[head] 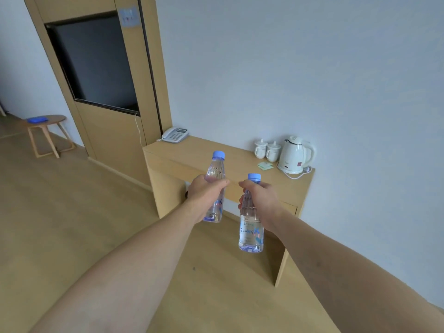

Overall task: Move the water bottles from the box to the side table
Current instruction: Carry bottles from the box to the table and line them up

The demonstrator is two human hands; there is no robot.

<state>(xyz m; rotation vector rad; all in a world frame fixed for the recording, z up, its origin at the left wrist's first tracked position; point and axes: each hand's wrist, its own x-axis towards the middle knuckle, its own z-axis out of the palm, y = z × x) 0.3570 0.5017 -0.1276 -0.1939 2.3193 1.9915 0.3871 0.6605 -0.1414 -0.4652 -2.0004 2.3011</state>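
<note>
Two bottles held out before the wooden worktop

Two clear water bottles with blue caps are carried in the air, one in each grip, seen from the head camera looking forward and down. The left hand wraps its fingers round the middle of the left bottle, which stands nearly upright, cap on top. The right hand curls round the neck and shoulder of the right bottle, just below its cap; blue lettering shows on the label beneath the hand. The two bottles are close to one another but apart, and neither touches any surface. Both bare forearms stretch out from the bottom of the frame.

Beyond the hands stands a light wooden worktop against a pale wall. On it, at the far left end, sits a white telephone; toward the right end stand two white lidded cups beside a white electric kettle, with small green packets lying in front of the cups. To the left, a dark television screen is set in a wooden panel. Farther left, a small round wooden table bears a blue object. The floor is light wood.
</note>
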